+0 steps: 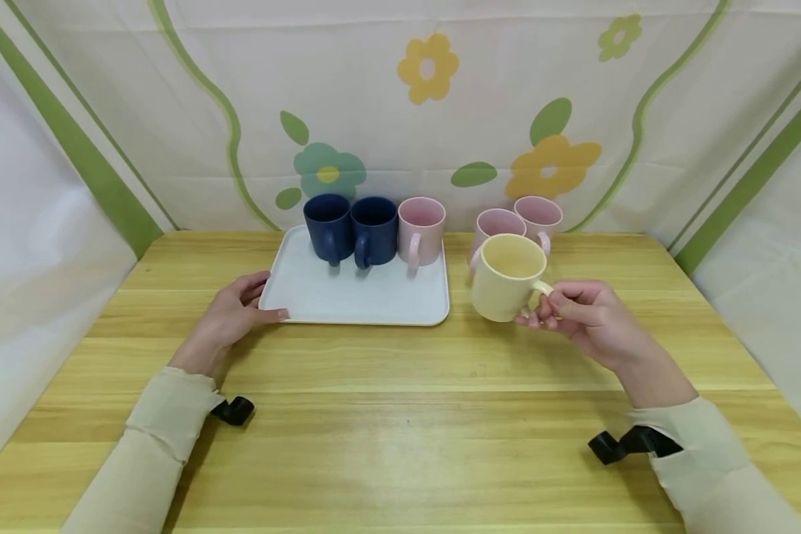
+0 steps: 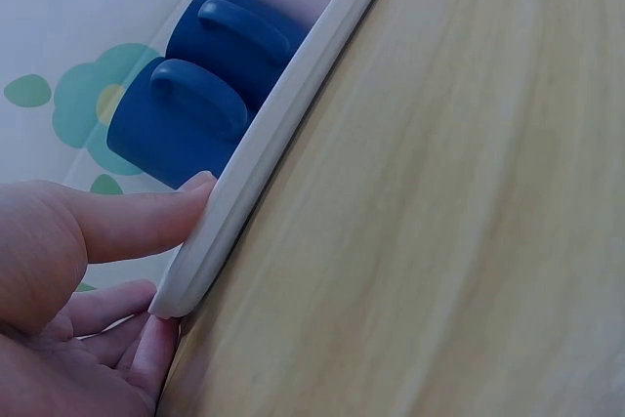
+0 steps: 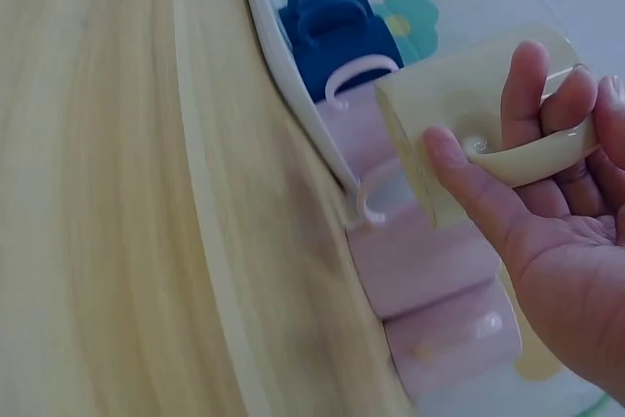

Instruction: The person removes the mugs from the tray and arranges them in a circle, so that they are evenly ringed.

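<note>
A pale yellow mug [image 1: 497, 289] hangs above the table, tilted slightly, its handle gripped by my right hand [image 1: 590, 319]. In the right wrist view, fingers pass through the handle and one digit rests against the mug wall [image 3: 439, 95]. My left hand [image 1: 230, 315] holds the near left corner of a white tray [image 1: 360, 300], thumb on the rim and other fingers at its outer side. Along the tray's back stand two navy mugs [image 1: 327, 230] and a pink mug [image 1: 427, 231], all upright with handles facing front.
Two more pink mugs [image 1: 541, 215] stand on the wooden table [image 1: 400, 430] right of the tray, partly behind the yellow mug. A white flower-print curtain [image 1: 374, 96] rises at the table's back edge, with white cloth at both sides.
</note>
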`<action>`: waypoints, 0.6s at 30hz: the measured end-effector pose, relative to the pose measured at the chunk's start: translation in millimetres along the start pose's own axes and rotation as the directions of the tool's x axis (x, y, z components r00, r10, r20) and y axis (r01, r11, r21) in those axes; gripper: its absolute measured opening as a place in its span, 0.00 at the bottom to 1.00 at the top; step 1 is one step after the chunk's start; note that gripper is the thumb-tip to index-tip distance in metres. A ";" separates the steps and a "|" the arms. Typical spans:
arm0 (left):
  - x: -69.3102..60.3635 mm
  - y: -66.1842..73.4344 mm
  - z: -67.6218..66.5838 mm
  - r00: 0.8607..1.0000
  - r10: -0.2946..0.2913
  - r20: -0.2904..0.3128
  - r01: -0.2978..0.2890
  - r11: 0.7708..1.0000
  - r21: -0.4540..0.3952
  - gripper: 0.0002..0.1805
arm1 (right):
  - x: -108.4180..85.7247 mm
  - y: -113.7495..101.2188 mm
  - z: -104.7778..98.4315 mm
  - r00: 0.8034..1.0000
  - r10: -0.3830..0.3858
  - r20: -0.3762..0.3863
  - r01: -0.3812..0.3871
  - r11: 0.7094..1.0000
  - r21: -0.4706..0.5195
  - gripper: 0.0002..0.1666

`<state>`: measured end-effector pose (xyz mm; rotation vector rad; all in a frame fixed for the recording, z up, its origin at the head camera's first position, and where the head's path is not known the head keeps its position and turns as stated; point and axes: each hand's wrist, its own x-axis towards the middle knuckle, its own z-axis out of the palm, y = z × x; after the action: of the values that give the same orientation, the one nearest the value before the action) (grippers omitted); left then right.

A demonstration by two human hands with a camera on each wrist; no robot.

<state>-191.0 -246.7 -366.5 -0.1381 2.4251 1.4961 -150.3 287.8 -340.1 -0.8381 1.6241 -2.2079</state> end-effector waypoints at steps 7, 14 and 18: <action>1.7 -0.2 1.9 1.000 -0.002 -0.005 0.002 1.000 -0.026 0.56 | -20.6 -2.9 -33.2 0.998 -0.027 0.052 0.023 0.997 0.075 0.27; 3.5 -2.0 1.5 1.000 -0.004 -0.006 0.004 1.000 -0.023 0.56 | -38.0 -7.2 -63.6 0.995 -0.041 0.087 0.031 0.993 0.115 0.29; 2.7 -1.8 0.7 1.000 -0.007 -0.004 0.007 1.000 -0.021 0.56 | -45.0 -7.8 -80.7 0.995 -0.040 0.087 0.023 0.983 0.181 0.30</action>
<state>-192.9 -246.7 -369.1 -0.1544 2.4099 1.5206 -161.8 377.1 -362.1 -0.9033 1.3556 -2.2624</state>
